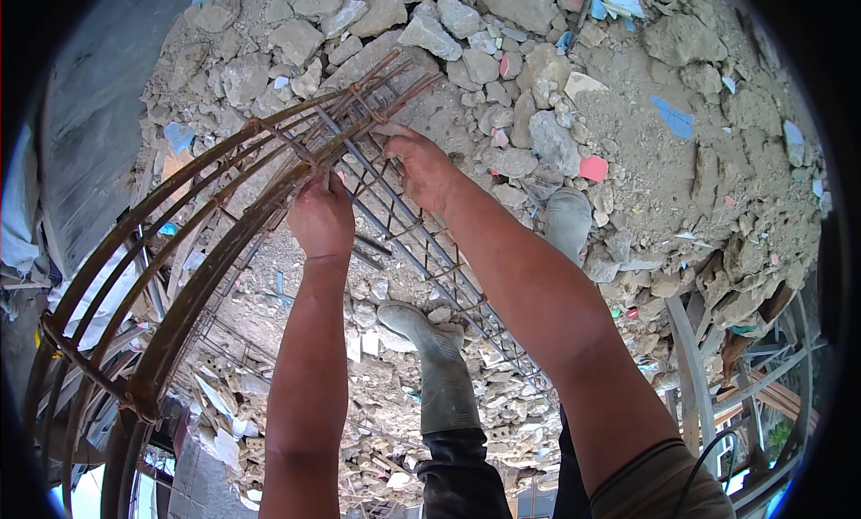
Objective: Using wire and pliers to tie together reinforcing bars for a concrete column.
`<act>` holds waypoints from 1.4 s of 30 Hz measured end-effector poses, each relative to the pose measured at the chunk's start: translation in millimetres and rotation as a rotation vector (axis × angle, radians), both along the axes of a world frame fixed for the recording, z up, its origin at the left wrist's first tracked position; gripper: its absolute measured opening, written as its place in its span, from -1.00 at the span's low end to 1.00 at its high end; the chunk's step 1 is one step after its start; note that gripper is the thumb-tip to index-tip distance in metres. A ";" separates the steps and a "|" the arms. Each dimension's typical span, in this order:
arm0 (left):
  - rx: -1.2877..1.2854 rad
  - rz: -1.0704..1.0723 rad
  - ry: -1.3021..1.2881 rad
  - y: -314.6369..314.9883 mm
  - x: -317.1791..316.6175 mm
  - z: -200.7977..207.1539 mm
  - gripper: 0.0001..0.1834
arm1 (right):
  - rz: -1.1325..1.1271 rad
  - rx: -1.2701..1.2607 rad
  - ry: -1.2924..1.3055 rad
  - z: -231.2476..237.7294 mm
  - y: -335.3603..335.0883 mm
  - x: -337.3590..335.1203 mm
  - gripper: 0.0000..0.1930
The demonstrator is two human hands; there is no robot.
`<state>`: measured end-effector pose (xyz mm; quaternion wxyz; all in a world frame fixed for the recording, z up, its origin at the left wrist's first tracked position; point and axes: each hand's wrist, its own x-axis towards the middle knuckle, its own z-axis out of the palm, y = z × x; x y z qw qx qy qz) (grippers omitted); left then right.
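A rusty rebar cage [202,286] of long bars with cross ties curves from the lower left up to the top middle. Beneath its upper end, a second, darker lattice of steel bars [439,257] slants down to the right. My left hand [321,216] is closed, its fingertips pinching at a bar joint on the rusty cage's near side. My right hand [420,168] is curled, with thumb and forefinger at the bars near the cage's upper end. Whether either hand also has a thin tie wire is too small to tell.
Broken concrete and stones [547,142] cover the ground, with blue and pink tile pieces among them. My grey boots [435,367] stand on the rubble below the bars. Wooden planks [691,376] lean at the lower right. A grey slab [108,116] lies at the left.
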<state>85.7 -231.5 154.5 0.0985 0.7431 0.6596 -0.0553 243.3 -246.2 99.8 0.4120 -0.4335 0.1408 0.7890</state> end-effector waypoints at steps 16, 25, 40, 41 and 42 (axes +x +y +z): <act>0.086 0.044 -0.045 -4.8 7.0 -20.8 -0.66 | 0.120 0.147 -0.242 -20.5 -14.1 -16.4 -0.48; -0.056 0.017 0.018 3.7 13.3 -8.1 -0.68 | 0.628 0.674 -0.907 -34.1 -18.6 -5.3 -0.42; -0.019 0.532 -0.308 1.1 26.5 -29.6 -0.69 | 0.452 0.381 -1.045 -30.5 -5.8 -34.9 -0.61; 0.007 0.565 -0.346 0.8 26.3 -32.1 -0.69 | 0.474 0.375 -1.013 -30.9 -4.8 -33.3 -0.61; 0.006 0.568 -0.347 0.9 26.7 -34.0 -0.69 | 0.501 0.368 -0.983 -28.2 -3.7 -30.2 -0.62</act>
